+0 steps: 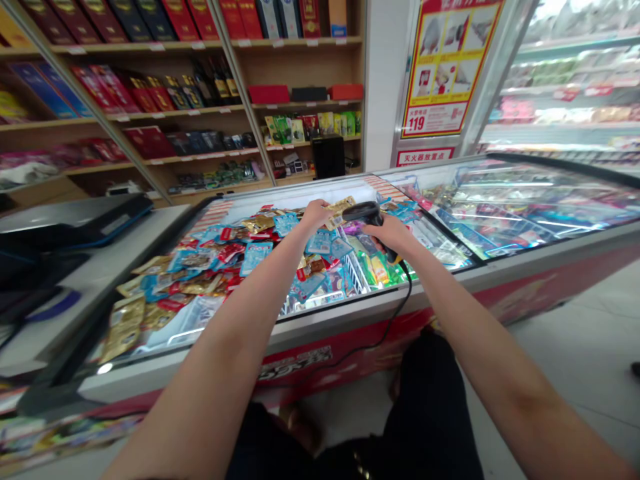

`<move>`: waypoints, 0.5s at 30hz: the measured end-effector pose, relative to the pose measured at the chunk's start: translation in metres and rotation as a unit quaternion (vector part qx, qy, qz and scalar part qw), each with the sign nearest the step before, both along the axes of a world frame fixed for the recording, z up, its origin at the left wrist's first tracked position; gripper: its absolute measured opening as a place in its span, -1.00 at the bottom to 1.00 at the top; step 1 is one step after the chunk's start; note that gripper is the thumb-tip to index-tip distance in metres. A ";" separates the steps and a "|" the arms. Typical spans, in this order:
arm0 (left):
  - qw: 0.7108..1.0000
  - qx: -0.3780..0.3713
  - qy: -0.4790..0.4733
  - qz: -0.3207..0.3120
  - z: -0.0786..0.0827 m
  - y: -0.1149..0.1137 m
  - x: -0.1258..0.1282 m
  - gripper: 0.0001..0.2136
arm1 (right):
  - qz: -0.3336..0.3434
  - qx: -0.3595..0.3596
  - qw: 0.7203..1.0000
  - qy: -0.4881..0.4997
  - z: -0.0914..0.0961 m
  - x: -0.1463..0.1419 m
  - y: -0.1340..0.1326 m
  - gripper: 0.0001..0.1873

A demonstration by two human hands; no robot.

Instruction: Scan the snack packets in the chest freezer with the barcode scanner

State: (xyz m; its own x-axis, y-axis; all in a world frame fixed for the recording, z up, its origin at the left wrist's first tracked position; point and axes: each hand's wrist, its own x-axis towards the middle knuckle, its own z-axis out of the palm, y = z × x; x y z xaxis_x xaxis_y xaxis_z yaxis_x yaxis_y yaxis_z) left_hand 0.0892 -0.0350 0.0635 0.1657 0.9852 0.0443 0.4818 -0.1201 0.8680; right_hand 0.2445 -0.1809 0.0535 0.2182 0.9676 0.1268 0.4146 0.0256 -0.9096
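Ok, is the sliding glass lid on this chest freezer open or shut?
Open on the left: the sliding glass lid of the chest freezer sits over the right end, leaving the snack packets uncovered.

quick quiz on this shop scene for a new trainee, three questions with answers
1. Which hand holds the black handheld barcode scanner?
2. True or false: the scanner's cord hangs down over the front of the chest freezer.
3. What colour is the foil packet by the fingers of the left hand?

Key:
1. The right hand
2. True
3. Gold
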 end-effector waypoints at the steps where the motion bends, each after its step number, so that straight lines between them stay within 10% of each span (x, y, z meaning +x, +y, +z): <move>1: 1.000 0.005 -0.003 0.005 0.002 -0.001 -0.004 -0.82 | 0.005 -0.003 1.000 -0.007 0.002 -0.003 0.001 -0.80; 15: 0.999 -0.008 -0.018 0.035 0.005 0.000 -0.027 -0.84 | 0.030 -0.042 0.998 -0.019 0.016 -0.019 -0.001 -0.73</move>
State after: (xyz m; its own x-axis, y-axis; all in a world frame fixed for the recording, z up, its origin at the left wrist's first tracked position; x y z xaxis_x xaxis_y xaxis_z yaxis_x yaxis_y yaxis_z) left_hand 0.0622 -0.0345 0.0684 0.0958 0.9949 0.0325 0.4568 -0.0730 0.8866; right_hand 0.2251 -0.1821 0.0700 0.1558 0.9864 0.0517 0.4485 -0.0240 -0.8935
